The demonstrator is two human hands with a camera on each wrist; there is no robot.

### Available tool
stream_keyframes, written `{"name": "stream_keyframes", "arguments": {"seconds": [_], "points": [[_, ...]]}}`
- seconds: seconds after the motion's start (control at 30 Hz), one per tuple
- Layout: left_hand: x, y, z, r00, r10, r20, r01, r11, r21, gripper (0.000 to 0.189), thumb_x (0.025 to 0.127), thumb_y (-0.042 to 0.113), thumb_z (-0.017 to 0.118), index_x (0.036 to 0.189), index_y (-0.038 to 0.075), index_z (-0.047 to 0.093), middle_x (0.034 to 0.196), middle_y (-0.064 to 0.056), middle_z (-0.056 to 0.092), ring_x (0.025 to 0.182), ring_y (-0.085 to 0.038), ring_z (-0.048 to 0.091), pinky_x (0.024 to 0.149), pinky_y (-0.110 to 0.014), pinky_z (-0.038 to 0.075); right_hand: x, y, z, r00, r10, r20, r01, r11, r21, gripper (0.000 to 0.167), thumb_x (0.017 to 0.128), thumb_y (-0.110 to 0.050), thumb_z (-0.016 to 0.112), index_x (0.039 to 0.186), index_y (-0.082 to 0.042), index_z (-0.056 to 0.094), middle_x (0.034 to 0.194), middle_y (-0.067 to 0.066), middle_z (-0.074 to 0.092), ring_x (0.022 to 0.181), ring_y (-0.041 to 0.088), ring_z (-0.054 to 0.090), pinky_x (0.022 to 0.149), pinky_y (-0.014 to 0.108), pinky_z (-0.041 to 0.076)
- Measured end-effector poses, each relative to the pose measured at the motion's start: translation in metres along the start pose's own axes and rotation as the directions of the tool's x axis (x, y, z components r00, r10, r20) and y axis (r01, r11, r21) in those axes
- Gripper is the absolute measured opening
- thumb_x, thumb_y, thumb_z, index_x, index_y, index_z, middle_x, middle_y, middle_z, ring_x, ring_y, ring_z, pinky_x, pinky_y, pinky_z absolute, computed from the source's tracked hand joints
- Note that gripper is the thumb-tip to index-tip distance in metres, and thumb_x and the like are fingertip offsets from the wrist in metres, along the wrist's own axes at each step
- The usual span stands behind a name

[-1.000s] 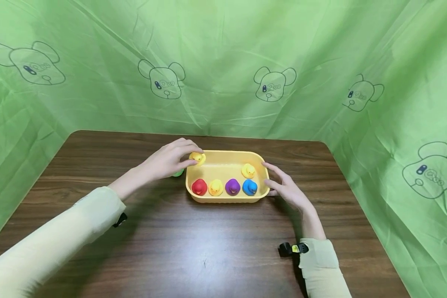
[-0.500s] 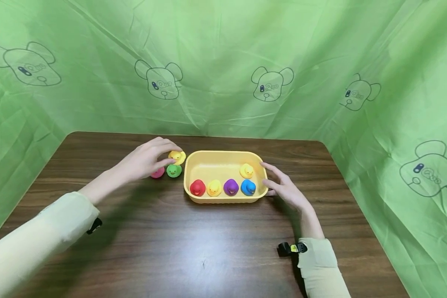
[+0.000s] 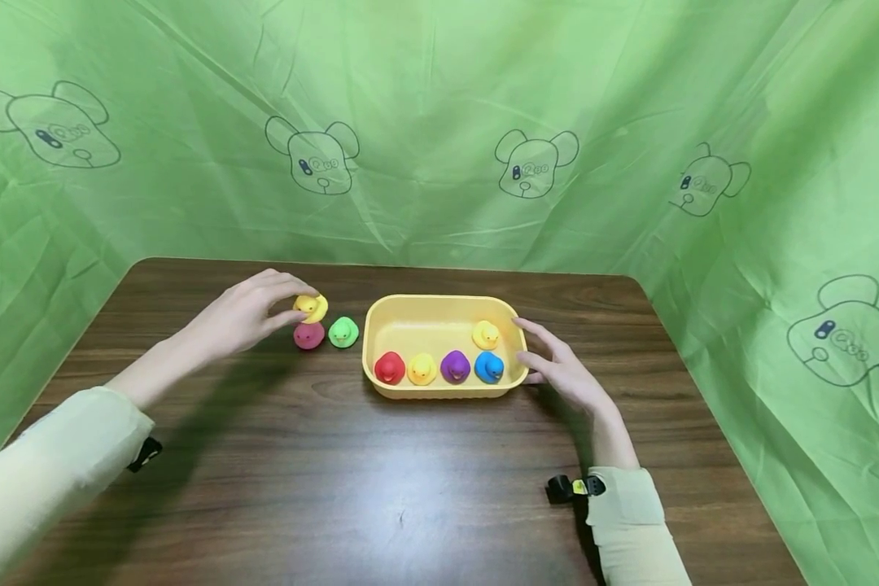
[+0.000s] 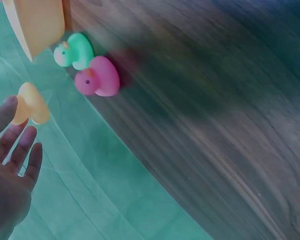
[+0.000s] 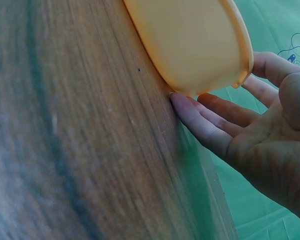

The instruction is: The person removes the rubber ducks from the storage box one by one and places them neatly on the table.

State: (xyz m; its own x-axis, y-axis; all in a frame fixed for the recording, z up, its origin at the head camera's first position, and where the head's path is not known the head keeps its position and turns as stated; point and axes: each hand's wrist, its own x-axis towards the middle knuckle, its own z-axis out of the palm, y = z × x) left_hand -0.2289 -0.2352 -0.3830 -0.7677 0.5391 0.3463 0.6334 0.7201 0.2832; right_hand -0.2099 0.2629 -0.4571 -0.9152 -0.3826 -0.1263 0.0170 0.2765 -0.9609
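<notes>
My left hand (image 3: pixel 252 311) pinches a yellow toy duck (image 3: pixel 311 308) between thumb and fingers; the left wrist view shows the duck (image 4: pixel 31 104) at the fingertips. In the head view it appears just behind a pink duck (image 3: pixel 308 336), and a green duck (image 3: pixel 343 332) sits to the right of the pink one. A yellow plastic basin (image 3: pixel 425 311) holds several ducks: red (image 3: pixel 390 369), yellow (image 3: pixel 422 369), purple (image 3: pixel 456 367) and blue (image 3: pixel 489 368) along the near side, plus another yellow duck (image 3: pixel 486 334) behind the blue. My right hand (image 3: pixel 566 373) touches the basin's right end with spread, fairly straight fingers.
Everything stands on a dark wood-grain table (image 3: pixel 403 488). Green cloth (image 3: pixel 425 106) printed with bear heads hangs behind it and along both sides. Each wrist wears a black strapped device.
My left hand has carried the yellow duck left, from over the basin's left end, past the green duck, to the pink one. My right hand stays at the basin.
</notes>
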Motion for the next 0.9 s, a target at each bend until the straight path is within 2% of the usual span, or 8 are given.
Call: {"name": "stream_keyframes", "arguments": {"seconds": [0.17,0.3,0.47,0.73,0.9], "points": [[-0.005,-0.005,-0.003,0.999,-0.037,0.018,0.037,0.999,0.002,0.027,0.09,0.013,0.079,0.116,0.015,0.074,0.114,0.002,0.074,0.111,-0.021,0.063,0.097,-0.048,0.052,0.0,0.0,0.0,1.0,0.015,-0.01,-0.015,1.0,-0.005,0.061,0.106,-0.018,0.058,0.162,-0.022,0.033,0.169,0.016,0.028,0.128,0.035,0.058,0.082,0.034,0.064],[-0.01,-0.008,-0.004,0.999,-0.041,0.022,0.041,0.999,0.009,0.027,0.09,0.012,0.079,0.117,0.015,0.074,0.114,0.001,0.075,0.11,-0.022,0.063,0.097,-0.049,0.052,0.0,-0.001,0.001,1.0,0.02,-0.017,-0.02,1.0,-0.007,0.061,0.106,-0.018,0.058,0.161,-0.023,0.034,0.17,0.011,0.026,0.123,0.033,0.06,0.081,0.035,0.064],[-0.016,-0.015,-0.001,1.0,-0.022,0.006,0.022,0.999,0.026,0.029,0.087,0.008,0.08,0.116,0.009,0.074,0.112,-0.004,0.076,0.109,-0.026,0.065,0.097,-0.049,0.052,0.0,-0.001,0.0,1.0,0.015,-0.016,-0.015,1.0,-0.015,0.061,0.106,-0.02,0.058,0.161,-0.024,0.034,0.17,0.011,0.026,0.127,0.036,0.058,0.082,0.038,0.064],[-0.032,-0.029,0.003,0.997,-0.075,0.019,0.074,0.997,0.029,0.03,0.086,0.007,0.081,0.115,0.01,0.074,0.114,-0.005,0.076,0.11,-0.027,0.065,0.095,-0.051,0.052,-0.002,0.0,-0.001,1.0,0.016,-0.012,-0.017,1.0,-0.009,0.061,0.106,-0.021,0.058,0.161,-0.025,0.034,0.168,0.014,0.029,0.131,0.04,0.056,0.084,0.037,0.064],[-0.041,-0.038,0.007,0.998,-0.06,0.002,0.06,0.997,0.05,0.031,0.084,0.006,0.083,0.114,0.008,0.074,0.111,-0.004,0.077,0.106,-0.027,0.066,0.092,-0.048,0.051,-0.001,-0.001,0.0,1.0,0.015,-0.005,-0.014,1.0,0.01,0.061,0.106,-0.02,0.058,0.162,-0.023,0.033,0.169,0.013,0.028,0.133,0.041,0.055,0.084,0.036,0.064]]}}
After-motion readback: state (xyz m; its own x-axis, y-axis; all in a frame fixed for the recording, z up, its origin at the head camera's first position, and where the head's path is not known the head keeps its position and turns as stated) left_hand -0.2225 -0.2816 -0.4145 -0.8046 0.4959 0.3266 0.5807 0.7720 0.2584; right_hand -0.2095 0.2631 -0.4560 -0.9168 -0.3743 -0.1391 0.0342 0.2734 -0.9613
